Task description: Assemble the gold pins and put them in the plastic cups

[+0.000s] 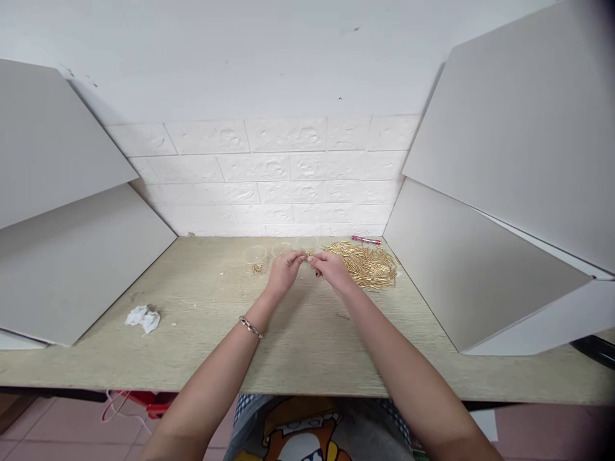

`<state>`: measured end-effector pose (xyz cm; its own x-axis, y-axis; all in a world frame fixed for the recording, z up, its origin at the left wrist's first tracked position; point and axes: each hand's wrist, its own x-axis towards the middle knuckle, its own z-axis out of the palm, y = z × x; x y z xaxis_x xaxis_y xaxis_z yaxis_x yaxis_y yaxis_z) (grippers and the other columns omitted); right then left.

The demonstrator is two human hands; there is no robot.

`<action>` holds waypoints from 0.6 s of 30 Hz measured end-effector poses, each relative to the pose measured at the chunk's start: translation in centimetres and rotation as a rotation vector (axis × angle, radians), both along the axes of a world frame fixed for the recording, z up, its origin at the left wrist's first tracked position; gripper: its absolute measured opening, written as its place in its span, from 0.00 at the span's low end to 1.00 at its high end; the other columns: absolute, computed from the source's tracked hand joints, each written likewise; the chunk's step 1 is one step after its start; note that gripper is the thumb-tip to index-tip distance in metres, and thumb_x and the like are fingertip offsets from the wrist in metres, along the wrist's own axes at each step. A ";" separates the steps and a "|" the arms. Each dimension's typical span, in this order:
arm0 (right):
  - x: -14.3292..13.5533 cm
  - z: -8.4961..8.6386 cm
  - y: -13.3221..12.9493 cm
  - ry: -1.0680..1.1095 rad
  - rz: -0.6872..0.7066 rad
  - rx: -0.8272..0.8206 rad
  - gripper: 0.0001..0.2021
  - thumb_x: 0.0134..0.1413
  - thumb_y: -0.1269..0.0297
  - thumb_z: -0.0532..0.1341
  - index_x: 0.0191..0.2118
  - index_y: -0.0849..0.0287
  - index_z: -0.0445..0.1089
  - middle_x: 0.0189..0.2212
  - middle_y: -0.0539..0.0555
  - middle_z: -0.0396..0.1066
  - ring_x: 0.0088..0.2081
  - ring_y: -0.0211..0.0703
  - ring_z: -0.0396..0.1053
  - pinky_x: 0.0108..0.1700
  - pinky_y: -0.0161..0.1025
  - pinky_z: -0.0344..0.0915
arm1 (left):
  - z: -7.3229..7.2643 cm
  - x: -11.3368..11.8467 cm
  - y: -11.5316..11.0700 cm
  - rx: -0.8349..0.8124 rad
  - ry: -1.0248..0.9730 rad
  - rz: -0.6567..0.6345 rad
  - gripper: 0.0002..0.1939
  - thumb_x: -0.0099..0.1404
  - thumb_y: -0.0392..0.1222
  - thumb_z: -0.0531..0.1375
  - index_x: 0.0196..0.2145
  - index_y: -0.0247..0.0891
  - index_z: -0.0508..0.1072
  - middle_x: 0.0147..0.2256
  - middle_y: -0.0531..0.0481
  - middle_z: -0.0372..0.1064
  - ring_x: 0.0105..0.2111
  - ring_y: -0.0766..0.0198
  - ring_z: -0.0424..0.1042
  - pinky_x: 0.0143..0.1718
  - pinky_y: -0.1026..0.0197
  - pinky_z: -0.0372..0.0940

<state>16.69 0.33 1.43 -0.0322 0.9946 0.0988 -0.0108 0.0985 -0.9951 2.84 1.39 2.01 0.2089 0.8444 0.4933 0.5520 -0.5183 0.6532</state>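
I see soft crumpled tissue [143,317] well left of the left hand [286,266], gold bits [257,269] nearer it. That hand and the right hand [330,266] narrowly pinch a small gold piece [309,255] between them; beside the right one, slim shiny sticks [369,264] heap, probably light, stiff, slippery, best gripped mid-length.

Tissue [143,317] on table [192,358] at left, dishes [254,254] behind hands [284,269], rods [369,264] at right, stick [366,240] behind rods
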 end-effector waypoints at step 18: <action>-0.1 0.6 -0.5 0.492 0.177 -0.371 0.11 0.33 0.64 0.68 0.27 0.61 0.68 0.19 0.45 0.63 0.19 0.28 0.56 0.22 0.30 0.54 | 0.9 -0.8 0.2 0.088 0.120 -0.065 0.11 0.61 0.41 0.52 0.31 0.38 0.74 0.32 0.49 0.72 0.34 0.64 0.69 0.39 0.63 0.62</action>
<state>16.56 -0.20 2.01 -0.2380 0.9492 -0.2058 -0.4596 -0.2967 -0.8371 2.06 1.60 2.87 0.3240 0.7814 0.5333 0.5865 -0.6082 0.5349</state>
